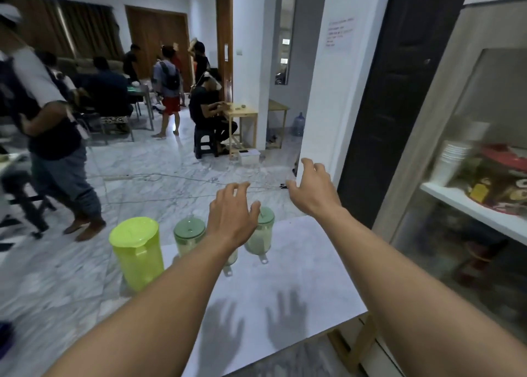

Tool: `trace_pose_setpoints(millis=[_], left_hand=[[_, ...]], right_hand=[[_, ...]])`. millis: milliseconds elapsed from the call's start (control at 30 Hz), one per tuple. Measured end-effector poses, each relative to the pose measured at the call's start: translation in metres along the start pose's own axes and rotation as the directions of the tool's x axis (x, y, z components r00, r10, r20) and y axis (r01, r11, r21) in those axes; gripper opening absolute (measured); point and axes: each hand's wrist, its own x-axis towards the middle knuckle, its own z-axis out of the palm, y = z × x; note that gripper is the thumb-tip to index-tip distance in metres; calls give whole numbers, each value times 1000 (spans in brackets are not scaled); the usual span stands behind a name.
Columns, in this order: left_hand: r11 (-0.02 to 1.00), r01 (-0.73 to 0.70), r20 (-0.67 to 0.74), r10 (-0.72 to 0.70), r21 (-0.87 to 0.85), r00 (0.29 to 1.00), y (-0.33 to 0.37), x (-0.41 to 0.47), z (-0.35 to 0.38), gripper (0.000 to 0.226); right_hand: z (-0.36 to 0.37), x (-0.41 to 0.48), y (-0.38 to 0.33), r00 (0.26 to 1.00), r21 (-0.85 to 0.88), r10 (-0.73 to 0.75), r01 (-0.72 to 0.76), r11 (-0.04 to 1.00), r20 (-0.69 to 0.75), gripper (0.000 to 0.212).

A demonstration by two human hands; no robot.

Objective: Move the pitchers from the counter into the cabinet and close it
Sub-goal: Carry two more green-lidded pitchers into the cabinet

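A small wooden table (241, 114) stands against a white pillar (251, 62) on the marble floor (159, 159). A seated person (206, 111) on a dark stool (204, 142) faces the table from its left. A blue water jug (298, 124) sits on the floor to the table's right. Further left of the table, a standing person with a backpack (169, 88) faces away. Beyond that table, brown wooden doors (156, 34) close the far wall.
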Motion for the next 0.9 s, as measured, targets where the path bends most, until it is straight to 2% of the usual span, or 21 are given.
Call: trace_pose_setpoints(millis=[167,433,533,633,733,800,900], left_hand=[[992,125,48,-125,1,991,-38,10,54,57],[966,235,99,-246,110,964,-82,22,143,52],[934,350,64,-354,72,933,-91,17,173,54],[832,547,21,-547,-98,837,-98,13,197,65],[637,725,63,-738,-262,672,-106,13,221,75],[545,782,114,-794,-302,597,-112,11,234,74],[458,808,160,-826,-371,541,-122,13,247,62]], right_hand=[[74,36,22,995,32,-40,38,999,90,62],[179,75,72,960,80,-13,-10,997,279,55],[216,79,90,934,44,42,-62,997,354,54],[242,82,103,912,18,109,-127,992,395,63],[268,87,113,891,48,156,-195,980,426,65],[282,88,118,882,93,181,-244,965,435,63],[297,88,119,883,177,190,-288,941,429,57]])
